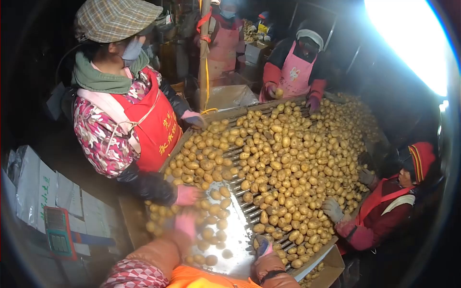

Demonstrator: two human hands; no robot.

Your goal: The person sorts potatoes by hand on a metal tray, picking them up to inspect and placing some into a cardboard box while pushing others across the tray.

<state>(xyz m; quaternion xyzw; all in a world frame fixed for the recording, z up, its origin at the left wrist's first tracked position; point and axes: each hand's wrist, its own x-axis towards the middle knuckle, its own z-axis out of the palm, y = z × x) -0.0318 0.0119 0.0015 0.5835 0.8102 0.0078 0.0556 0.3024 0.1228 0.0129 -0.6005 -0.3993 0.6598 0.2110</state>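
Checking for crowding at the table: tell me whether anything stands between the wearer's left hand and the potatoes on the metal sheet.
Nothing visible does. The left hand, blurred, lies among the potatoes on the metal sheet. A co-worker's pink glove is close beside it, not between.

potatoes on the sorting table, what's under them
Metal roller bars show through gaps in the potatoes, and a shiny metal sheet lies bare near the right hand. Whatever is below the bars is hidden.
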